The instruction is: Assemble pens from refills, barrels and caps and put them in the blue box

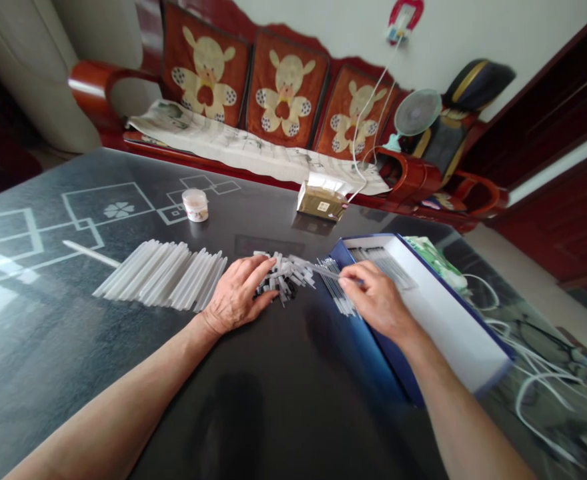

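Observation:
My left hand (243, 290) lies at the left side of a heap of small whitish and dark pieces (287, 275), its thumb and fingers apart and touching the near pieces. Pinched in my right hand (373, 293) is a slim translucent tube (326, 272), pointing left over the heap. A row of frosted white tubes (161, 275) is laid side by side left of my left hand. Beneath my right hand, thin pen refills (336, 290) with pale ends lie along the edge of a blue box. My fingers hide part of the heap and the tube's near end.
The blue box with a white inside (453, 323) holds more thin sticks (386, 263). Farther back stand a small tub (195, 205) and a tissue box (321, 200). White cables (538, 380) and a green packet (436, 260) lie on the right. A wooden sofa (93, 80) is behind the table.

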The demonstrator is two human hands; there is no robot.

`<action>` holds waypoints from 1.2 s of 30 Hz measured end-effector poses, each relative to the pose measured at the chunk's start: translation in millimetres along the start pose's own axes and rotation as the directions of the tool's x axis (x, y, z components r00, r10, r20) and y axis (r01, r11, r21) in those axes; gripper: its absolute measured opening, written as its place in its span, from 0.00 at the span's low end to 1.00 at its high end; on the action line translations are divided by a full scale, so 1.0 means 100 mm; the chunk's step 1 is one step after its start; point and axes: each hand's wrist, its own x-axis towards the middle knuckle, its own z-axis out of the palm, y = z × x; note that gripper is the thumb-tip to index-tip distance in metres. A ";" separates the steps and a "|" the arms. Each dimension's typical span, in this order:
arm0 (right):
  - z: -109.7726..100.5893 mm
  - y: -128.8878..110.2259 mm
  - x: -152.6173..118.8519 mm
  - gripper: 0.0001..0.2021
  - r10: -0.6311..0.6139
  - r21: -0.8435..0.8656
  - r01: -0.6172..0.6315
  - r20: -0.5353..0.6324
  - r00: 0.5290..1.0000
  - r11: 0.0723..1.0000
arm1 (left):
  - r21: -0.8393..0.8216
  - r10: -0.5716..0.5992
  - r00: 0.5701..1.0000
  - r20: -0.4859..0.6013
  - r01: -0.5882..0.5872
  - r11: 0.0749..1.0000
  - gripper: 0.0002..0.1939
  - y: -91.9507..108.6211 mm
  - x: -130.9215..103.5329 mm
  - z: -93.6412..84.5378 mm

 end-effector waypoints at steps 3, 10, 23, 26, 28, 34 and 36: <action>-0.33 0.62 0.06 0.10 0.173 -0.150 -0.201 -0.183 0.968 0.968 | 0.012 -0.016 1.000 -0.025 0.017 1.000 0.27 -0.02 0.00 0.01; -0.45 1.69 0.10 0.13 0.424 -0.439 -0.489 -0.244 0.872 0.754 | -0.008 -0.036 0.999 -0.013 0.036 0.999 0.18 -0.07 -0.04 0.08; -0.40 1.51 0.20 0.15 0.414 -0.452 -0.437 -0.155 0.897 0.778 | 0.327 -0.191 0.976 0.100 0.149 0.933 0.12 0.01 0.00 0.00; -0.43 1.00 0.22 0.13 0.241 -0.347 -0.308 -0.224 0.944 0.886 | 0.477 -0.387 0.917 0.096 0.299 0.826 0.12 -0.01 0.05 -0.08; -0.36 0.55 0.17 0.12 0.105 -0.267 -0.175 -0.257 0.961 0.948 | 0.534 -0.487 0.865 0.122 0.357 0.766 0.12 -0.02 0.07 -0.15; 0.31 -0.36 -0.12 0.10 -0.143 0.025 0.146 -0.103 0.984 0.989 | 0.547 -0.567 0.790 0.233 0.376 0.748 0.14 -0.06 0.07 -0.23; 0.59 -0.39 -0.17 0.10 -0.136 0.112 0.143 -0.070 0.988 0.983 | 0.483 -0.554 0.789 0.265 0.388 0.785 0.15 -0.06 0.08 -0.22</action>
